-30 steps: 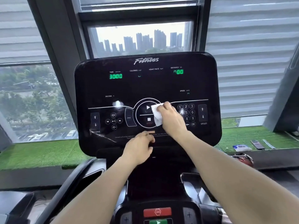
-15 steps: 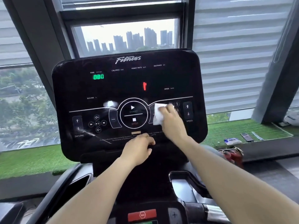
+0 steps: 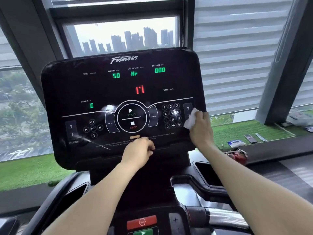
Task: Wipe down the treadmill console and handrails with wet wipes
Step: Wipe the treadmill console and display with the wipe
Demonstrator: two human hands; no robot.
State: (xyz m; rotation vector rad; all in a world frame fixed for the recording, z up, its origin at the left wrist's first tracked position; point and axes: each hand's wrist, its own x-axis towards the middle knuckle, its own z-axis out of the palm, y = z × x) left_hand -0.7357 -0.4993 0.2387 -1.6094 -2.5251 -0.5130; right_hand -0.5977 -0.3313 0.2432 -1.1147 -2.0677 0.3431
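Note:
The black treadmill console fills the middle of the view, its green and red readouts lit. My right hand holds a crumpled white wet wipe against the console's right edge, over the speed arrows beside the number keypad. My left hand rests with curled fingers on the console's lower lip, just under the round start/stop dial. A chrome and black handrail runs out at the lower right.
A pack of wet wipes, a dark remote and a thin strip lie on the green turf ledge to the right. A red object sits below the ledge. Red and green buttons sit on the lower panel. Windows and blinds stand behind.
My right hand has swept the wipe rightward from the start/stop dial, across the keypad, to the console's right edge. The display readouts have changed. My left hand has stayed on the lower lip.

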